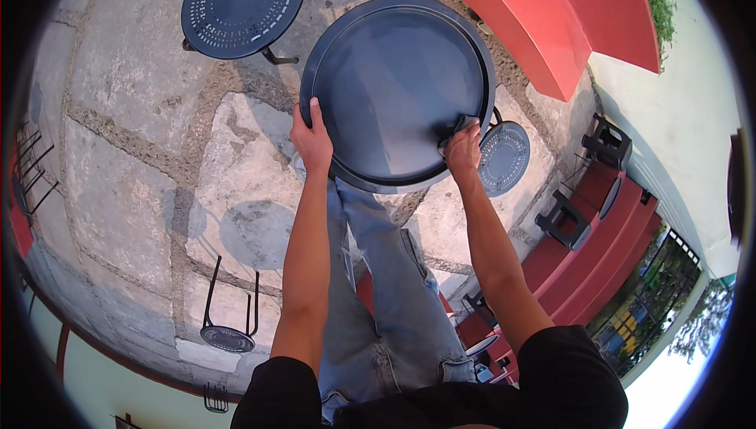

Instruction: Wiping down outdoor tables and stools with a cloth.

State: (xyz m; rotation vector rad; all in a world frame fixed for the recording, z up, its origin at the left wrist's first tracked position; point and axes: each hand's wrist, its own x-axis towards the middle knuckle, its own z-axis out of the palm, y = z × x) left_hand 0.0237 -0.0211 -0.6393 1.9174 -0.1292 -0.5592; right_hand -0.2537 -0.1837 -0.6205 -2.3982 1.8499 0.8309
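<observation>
Stone paving (118, 224) spreads all around; left thumb on top, the left hand (313, 142) grips a round dark tray (386, 75) by its rim, other fingers hidden beneath; right hand (463, 149), fingers bunched together, pinches a dark cloth (467, 122) against the tray's lower-right edge; tray's out front, beyond the jeans (402, 287); one holed stool (244, 8) stands upper left.

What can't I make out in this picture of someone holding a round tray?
In the head view:
Underside of the round tray: faces away from the camera.
Most fingers of the left hand: behind the tray's rim.
Much of the dark cloth: covered by the right hand.
Legs of the stool by the right hand: mostly beneath its seat.
Far edge of the upper-left stool: cut by the top edge.
</observation>
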